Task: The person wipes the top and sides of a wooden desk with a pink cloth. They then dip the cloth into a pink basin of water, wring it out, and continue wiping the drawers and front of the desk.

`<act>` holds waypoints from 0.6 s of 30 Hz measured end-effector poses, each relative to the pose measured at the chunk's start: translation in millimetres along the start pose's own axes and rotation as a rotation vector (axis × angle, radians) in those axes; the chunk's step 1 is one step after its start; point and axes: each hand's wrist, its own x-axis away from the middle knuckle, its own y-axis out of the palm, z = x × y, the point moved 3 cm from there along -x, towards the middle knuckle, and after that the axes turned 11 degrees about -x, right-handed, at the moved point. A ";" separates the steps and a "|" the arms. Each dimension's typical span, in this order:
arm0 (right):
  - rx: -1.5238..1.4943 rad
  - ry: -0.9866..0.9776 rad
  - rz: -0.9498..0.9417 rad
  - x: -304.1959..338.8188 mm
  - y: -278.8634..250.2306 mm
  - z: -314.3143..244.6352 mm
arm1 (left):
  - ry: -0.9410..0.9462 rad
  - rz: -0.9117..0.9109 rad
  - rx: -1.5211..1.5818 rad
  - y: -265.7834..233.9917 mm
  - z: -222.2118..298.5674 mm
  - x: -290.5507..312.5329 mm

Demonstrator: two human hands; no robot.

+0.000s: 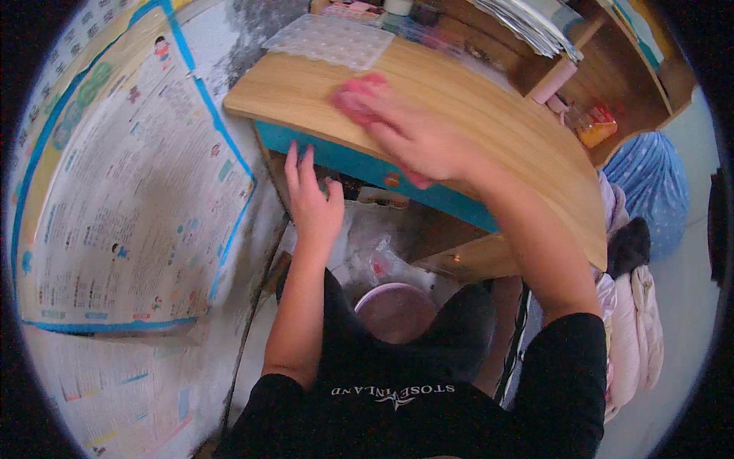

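We see the right hand (420, 144) holding a pink cloth (353, 98) on the desk (489, 126), near its front edge toward the left. The fingers are gathered over the bunched cloth (both are blurred, so we cannot tell how each finger lies), and more pink shows below the palm, at the edge.

Our left hand (315, 200) grips nothing: its fingers are spread, the longer ones reaching up against the blue drawer (348, 162) near its left end, the thumb held apart. An orange knob (392, 180) sits on the drawer, to the right of this hand.

Beyond the cloth, we find a clear dimpled tray (329, 42) at the desk's back left. Papers (527, 24) lean out of the shelf (612, 96); a blue bag (650, 191) stands past the right end, and a poster (138, 176) covers much of the left side.
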 end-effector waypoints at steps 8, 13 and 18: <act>0.212 0.255 0.069 26.4 -49.8 123.4 | 0.140 0.167 0.021 -3.6 40.7 21.6; 0.242 0.403 0.087 -57.9 -52.6 171.9 | 0.309 0.312 -0.120 -47.8 60.5 -6.2; 0.315 0.395 0.109 -59.7 -51.9 191.2 | 0.474 0.120 -0.234 -46.3 71.4 -97.4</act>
